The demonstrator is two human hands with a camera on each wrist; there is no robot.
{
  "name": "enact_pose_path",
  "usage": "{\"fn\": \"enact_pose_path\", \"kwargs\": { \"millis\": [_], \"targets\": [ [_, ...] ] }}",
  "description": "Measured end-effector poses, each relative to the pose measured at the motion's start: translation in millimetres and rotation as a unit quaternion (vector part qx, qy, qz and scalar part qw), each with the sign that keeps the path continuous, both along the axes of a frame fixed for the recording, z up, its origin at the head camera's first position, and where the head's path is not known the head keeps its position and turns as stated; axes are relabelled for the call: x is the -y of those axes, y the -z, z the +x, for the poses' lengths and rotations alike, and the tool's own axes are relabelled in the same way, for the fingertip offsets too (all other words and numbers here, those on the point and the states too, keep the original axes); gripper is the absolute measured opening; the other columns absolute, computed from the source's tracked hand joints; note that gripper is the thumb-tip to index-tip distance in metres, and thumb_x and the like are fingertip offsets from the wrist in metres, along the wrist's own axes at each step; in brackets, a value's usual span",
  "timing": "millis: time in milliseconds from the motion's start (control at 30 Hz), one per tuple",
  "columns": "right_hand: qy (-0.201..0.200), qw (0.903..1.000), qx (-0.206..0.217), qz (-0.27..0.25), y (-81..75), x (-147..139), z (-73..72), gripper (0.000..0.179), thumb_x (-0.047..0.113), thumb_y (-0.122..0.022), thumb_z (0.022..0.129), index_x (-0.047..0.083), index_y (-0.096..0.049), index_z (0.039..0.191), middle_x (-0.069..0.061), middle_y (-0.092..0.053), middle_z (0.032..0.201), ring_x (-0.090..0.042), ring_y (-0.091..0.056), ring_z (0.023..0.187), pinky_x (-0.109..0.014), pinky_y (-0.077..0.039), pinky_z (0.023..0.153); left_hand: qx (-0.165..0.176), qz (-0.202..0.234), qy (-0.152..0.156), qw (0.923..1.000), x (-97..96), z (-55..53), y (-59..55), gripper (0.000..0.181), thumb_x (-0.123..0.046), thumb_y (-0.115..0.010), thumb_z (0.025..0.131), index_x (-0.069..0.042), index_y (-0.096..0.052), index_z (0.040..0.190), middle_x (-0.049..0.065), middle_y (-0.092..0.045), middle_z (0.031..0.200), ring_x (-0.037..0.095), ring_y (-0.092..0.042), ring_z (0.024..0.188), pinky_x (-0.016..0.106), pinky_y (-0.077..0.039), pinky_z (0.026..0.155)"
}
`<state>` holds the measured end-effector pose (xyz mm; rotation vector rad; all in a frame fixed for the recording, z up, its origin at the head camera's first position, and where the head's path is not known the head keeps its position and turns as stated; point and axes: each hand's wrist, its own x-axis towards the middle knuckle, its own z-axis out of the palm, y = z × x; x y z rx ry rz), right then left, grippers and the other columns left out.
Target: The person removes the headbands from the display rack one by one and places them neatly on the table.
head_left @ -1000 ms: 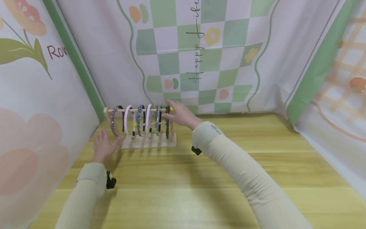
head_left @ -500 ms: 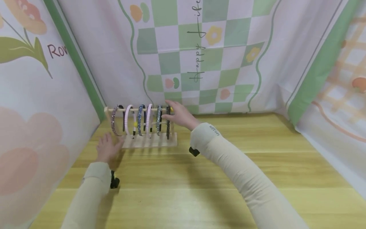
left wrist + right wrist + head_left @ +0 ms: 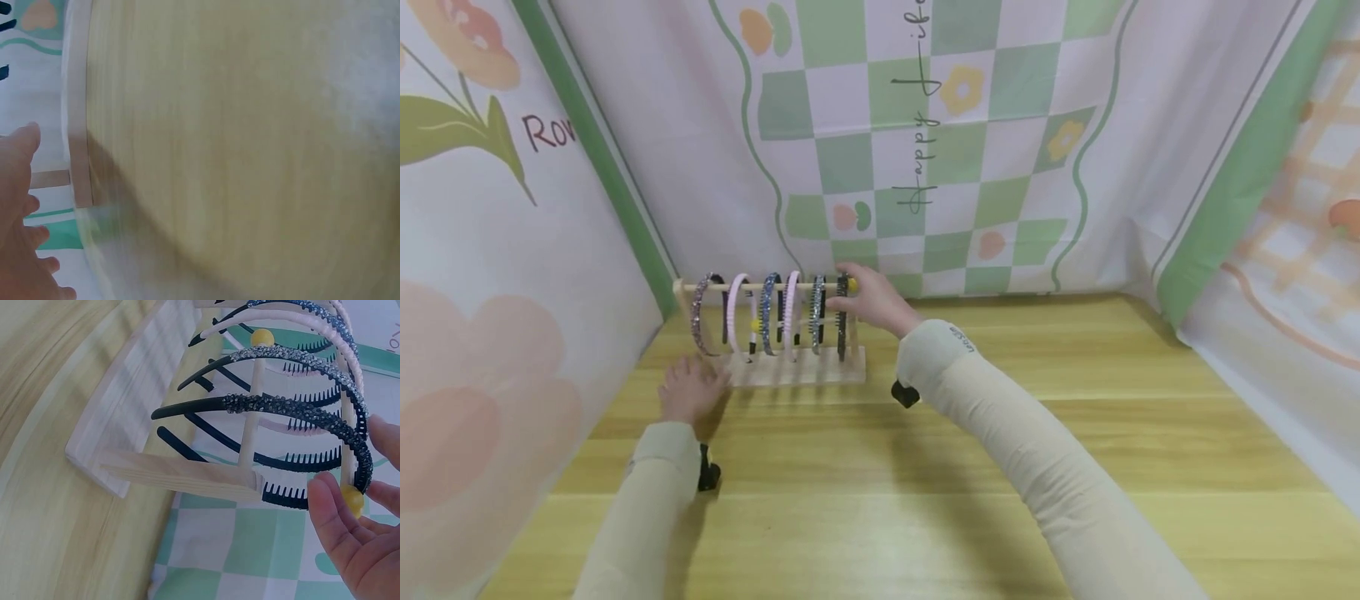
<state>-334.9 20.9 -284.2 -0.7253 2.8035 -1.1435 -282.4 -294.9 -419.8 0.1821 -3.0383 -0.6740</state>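
A wooden headband rack stands at the back left in the head view, with several headbands on its top rod. At its right end hangs a black beaded headband. My right hand holds that headband near its top, thumb on the toothed inner side and fingers at the outer side; a yellow knob on the rod's end lies between them. My left hand is at the rack's left end, fingers spread, thumb right at the base. In the left wrist view its fingertips show beside the rack's end.
Other headbands on the rod include a silver sparkly one, a blue sparkly one, light pink ones and a purplish sparkly one. The wooden table meets a printed cloth backdrop behind and at both sides.
My left hand has moved a little right and toward me, to the left end of the rack's base. The right hand has stayed at the black headband, its fingers slightly closer in.
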Motion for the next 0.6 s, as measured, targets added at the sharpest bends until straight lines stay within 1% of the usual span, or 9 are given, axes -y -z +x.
{"fn": "enact_pose_path", "kwargs": {
  "millis": [67,133,233,333,467,600],
  "targets": [
    [0.0,1.0,0.006,-0.006,0.3,0.6,-0.2,0.067,0.029,-0.064,0.087,0.011,-0.031,0.143,-0.006,-0.032,0.146,-0.024,-0.042,0.122,-0.039,-0.031,0.102,0.001,-0.001,-0.005,1.0,-0.3,0.3,1.2,0.082,-0.052,-0.032,0.095,0.014,-0.01,0.139,0.039,0.002,0.142,0.057,0.002,0.126,0.067,0.001,0.097],
    [0.001,0.9998,0.016,-0.01,0.4,1.2,-0.9,0.066,0.029,-0.064,0.087,0.012,-0.033,0.142,-0.006,-0.033,0.145,-0.024,-0.053,0.109,-0.037,-0.039,0.096,0.002,-0.004,-0.009,1.0,-0.7,0.9,2.3,0.079,-0.05,-0.032,0.095,0.012,-0.013,0.14,0.038,0.0,0.142,0.057,0.001,0.127,0.068,0.001,0.097],
    [0.002,0.9994,0.031,-0.017,0.2,2.1,-1.9,0.063,0.026,-0.064,0.087,0.012,-0.035,0.141,-0.008,-0.035,0.144,-0.024,-0.062,0.085,-0.033,-0.049,0.082,0.001,-0.012,-0.016,0.9998,-1.1,0.4,4.6,0.076,-0.049,-0.035,0.095,0.01,-0.019,0.14,0.038,-0.006,0.142,0.056,-0.002,0.127,0.069,-0.003,0.097],
    [0.006,0.9987,0.044,-0.025,-0.1,2.2,-3.8,0.061,0.025,-0.064,0.088,0.011,-0.036,0.141,-0.009,-0.037,0.142,-0.023,-0.062,0.078,-0.03,-0.051,0.073,0.002,-0.022,-0.02,0.9996,-1.0,-1.1,6.1,0.073,-0.049,-0.036,0.094,0.007,-0.025,0.139,0.038,-0.009,0.141,0.056,-0.005,0.126,0.07,-0.005,0.096],
    [0.012,0.9981,0.052,-0.031,-1.0,2.7,-5.3,0.058,0.023,-0.062,0.089,0.012,-0.038,0.14,-0.01,-0.038,0.142,-0.021,-0.062,0.072,-0.03,-0.052,0.068,0.008,-0.029,-0.026,0.9992,-1.0,-3.0,7.4,0.07,-0.051,-0.036,0.094,0.003,-0.032,0.137,0.037,-0.008,0.142,0.056,-0.005,0.126,0.07,-0.006,0.096],
    [0.016,0.9982,0.051,-0.028,-1.7,3.4,-5.4,0.055,0.021,-0.061,0.09,0.012,-0.039,0.139,-0.011,-0.041,0.14,-0.021,-0.061,0.064,-0.029,-0.052,0.062,0.021,-0.022,-0.031,0.9991,-1.6,-1.6,7.4,0.067,-0.053,-0.036,0.094,0.0,-0.037,0.135,0.036,-0.007,0.143,0.057,-0.007,0.126,0.07,-0.009,0.095]
  ]
}}
